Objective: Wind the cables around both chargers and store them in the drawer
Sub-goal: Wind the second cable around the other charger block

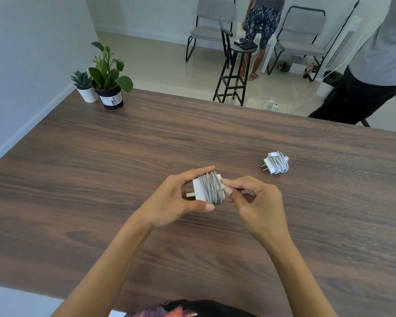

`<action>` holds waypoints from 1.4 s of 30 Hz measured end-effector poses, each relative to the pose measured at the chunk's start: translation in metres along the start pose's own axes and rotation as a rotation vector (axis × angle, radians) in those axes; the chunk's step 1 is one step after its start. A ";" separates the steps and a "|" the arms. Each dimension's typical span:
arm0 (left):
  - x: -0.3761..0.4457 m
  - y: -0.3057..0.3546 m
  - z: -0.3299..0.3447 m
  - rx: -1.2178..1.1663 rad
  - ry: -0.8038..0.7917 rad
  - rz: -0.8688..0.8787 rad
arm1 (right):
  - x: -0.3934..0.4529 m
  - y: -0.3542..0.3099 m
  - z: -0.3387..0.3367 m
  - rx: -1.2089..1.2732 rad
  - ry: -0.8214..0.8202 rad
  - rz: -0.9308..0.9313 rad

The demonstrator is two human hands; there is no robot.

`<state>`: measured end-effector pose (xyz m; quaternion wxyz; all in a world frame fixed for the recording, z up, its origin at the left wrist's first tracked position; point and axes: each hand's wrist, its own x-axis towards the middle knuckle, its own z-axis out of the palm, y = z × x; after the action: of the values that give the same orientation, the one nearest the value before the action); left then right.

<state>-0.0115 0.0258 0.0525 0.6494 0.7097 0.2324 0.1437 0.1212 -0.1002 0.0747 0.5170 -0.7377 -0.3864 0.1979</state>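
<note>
The left hand [181, 197] grips the white charger [198, 188] above the wooden table [101, 168], thumb below and fingers curled over the top, prongs pointing left. Its grey cable [213, 188] is wrapped round the body in many turns. The right hand [256, 197] pinches at the cable's loose end on the right side of the coil; whether the plug is already tucked under a turn I cannot tell, since the fingers cover it.

To finish this well, I'd say keep the left grip firm so the turns don't slacken, pull the tail snug, and slide it beneath one or two wraps so it holds by itself.

The second charger [276, 163] lies wound on the table well to the right, its connector resting on top of the coil. No drawer shows from here, so nothing is stored yet.

At the far left corner a black pot [111, 97] holds a leafy plant and a white pot [88, 94] a small succulent.
</note>
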 end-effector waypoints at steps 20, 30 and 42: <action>0.000 0.004 0.015 0.026 0.133 0.061 | -0.010 0.010 0.019 0.207 0.279 0.014; -0.002 0.014 0.015 -0.023 0.158 0.059 | -0.011 0.016 0.017 0.096 0.253 -0.148; -0.004 0.017 0.010 -0.148 0.148 0.026 | -0.012 0.021 0.017 0.198 0.278 -0.102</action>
<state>-0.0073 0.0145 0.0686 0.6793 0.6501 0.2590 0.2209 0.1102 -0.1025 0.0475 0.6451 -0.6827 -0.3269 0.1046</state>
